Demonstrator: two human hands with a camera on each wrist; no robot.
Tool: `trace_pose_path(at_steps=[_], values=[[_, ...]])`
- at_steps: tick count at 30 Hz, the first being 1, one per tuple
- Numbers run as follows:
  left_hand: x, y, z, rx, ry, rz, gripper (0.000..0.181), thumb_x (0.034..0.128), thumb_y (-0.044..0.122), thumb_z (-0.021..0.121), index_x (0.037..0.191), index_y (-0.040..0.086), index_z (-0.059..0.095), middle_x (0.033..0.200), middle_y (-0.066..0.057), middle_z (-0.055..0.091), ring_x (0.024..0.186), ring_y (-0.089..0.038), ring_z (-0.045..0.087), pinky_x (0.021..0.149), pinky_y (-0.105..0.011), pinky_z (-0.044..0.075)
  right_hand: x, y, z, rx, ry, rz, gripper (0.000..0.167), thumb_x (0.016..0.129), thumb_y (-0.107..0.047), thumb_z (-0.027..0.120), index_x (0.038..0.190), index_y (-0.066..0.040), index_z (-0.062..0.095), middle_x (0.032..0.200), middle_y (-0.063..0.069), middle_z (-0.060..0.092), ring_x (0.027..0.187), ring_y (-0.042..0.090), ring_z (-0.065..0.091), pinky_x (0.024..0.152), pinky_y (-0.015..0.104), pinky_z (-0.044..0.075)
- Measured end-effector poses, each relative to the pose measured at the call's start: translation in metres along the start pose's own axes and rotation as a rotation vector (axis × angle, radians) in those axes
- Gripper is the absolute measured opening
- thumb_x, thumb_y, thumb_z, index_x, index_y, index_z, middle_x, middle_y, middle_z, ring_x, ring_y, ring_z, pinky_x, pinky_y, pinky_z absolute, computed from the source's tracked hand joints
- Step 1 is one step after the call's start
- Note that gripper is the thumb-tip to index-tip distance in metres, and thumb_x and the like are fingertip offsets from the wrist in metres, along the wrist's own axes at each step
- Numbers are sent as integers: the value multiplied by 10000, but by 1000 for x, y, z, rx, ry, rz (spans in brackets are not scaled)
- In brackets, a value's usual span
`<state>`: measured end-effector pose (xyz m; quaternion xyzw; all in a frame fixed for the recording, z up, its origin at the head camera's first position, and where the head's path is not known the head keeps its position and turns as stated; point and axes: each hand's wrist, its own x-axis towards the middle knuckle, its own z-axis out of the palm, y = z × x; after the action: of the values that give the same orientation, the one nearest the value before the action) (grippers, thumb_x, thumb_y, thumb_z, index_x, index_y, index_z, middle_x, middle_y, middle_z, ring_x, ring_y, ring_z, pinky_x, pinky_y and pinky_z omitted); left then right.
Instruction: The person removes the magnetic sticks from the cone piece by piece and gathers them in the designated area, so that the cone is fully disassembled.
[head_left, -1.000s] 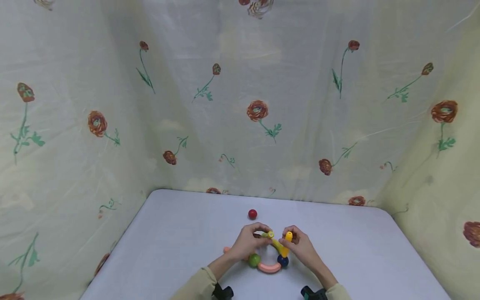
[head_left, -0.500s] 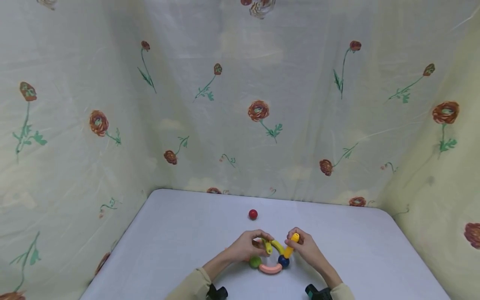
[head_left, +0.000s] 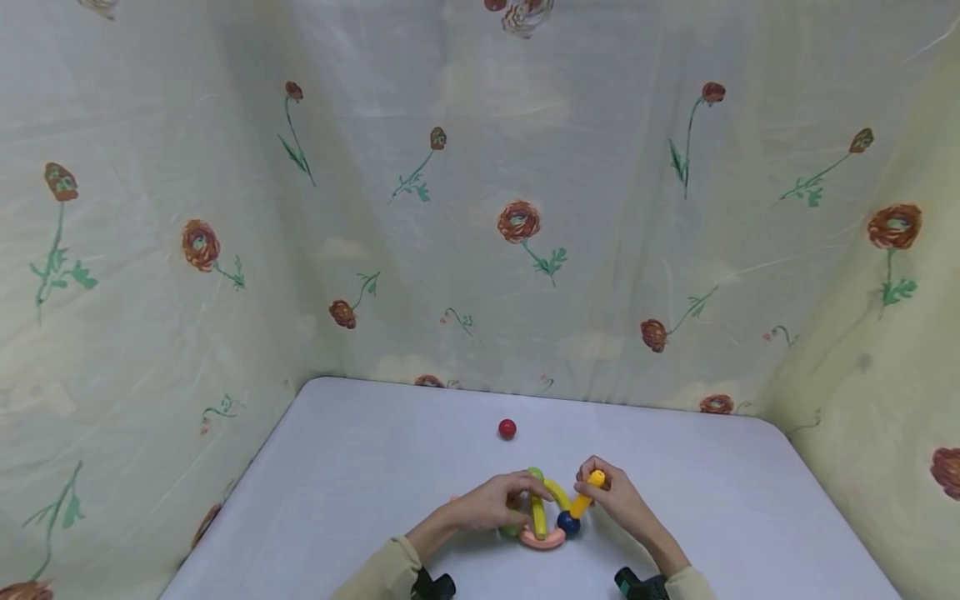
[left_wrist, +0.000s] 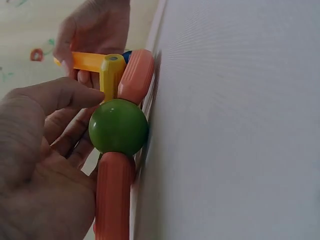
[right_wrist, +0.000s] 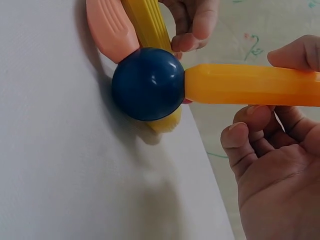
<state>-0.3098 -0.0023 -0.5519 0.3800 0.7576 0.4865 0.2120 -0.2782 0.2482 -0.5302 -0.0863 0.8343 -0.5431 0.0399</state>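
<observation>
My left hand [head_left: 491, 502] pinches a yellow rod [head_left: 539, 518] with a light green part at its far end, held over the ring of toy pieces. My right hand [head_left: 617, 493] pinches an orange rod [right_wrist: 250, 85], which tilts up to the right; its lower end touches a dark blue ball [right_wrist: 148, 84]. A pink curved rod [head_left: 542, 541] and a yellow curved rod [head_left: 557, 493] lie by the blue ball. In the left wrist view, a green ball [left_wrist: 119, 127] joins two pink rods [left_wrist: 114, 195] below the left thumb. My left hand partly hides the ring in the head view.
A red ball [head_left: 507, 429] lies beyond the hands on the white table [head_left: 375, 442]. Flowered cloth [head_left: 517, 333] hangs along the back and sides. Dark wrist devices [head_left: 641, 585] sit at both wrists near the table's front.
My left hand has turned the yellow rod so that its near end swings down toward the pink curved rod. My right hand has shifted slightly right, leaning the orange rod further over.
</observation>
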Motion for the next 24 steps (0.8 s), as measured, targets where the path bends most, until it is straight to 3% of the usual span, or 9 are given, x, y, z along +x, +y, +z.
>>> trace_pose_path(at_steps=[5,10,16,24], values=[[0,3,0,-37,20,-21,358,905,88,624,1254,171,625,1245,50,605,1014,-145,513,839,-205,425,-2,2,-8,-49,-54,-17,149,940,-131,595,949,-5,517,952,90,545,836,148,524,716,234,473],[2,4,0,-57,43,-62,319,920,128,625,1230,201,641,1211,24,637,1082,-73,519,1002,-311,411,-4,5,-24,-55,-179,-10,184,944,-152,591,994,17,538,966,84,550,871,162,526,762,263,480],[3,0,0,-87,49,-64,307,918,154,634,1219,209,649,1220,-37,645,1031,-94,526,932,-272,406,-10,14,-45,-42,-365,47,278,917,-145,608,1072,73,533,971,71,577,890,189,544,769,279,502],[2,-2,-3,-85,54,-67,307,920,148,624,1222,192,648,1213,-21,658,1096,-55,552,996,-319,413,-8,31,-53,-33,-534,89,281,882,-99,658,1101,52,566,970,51,614,867,168,559,745,227,499]])
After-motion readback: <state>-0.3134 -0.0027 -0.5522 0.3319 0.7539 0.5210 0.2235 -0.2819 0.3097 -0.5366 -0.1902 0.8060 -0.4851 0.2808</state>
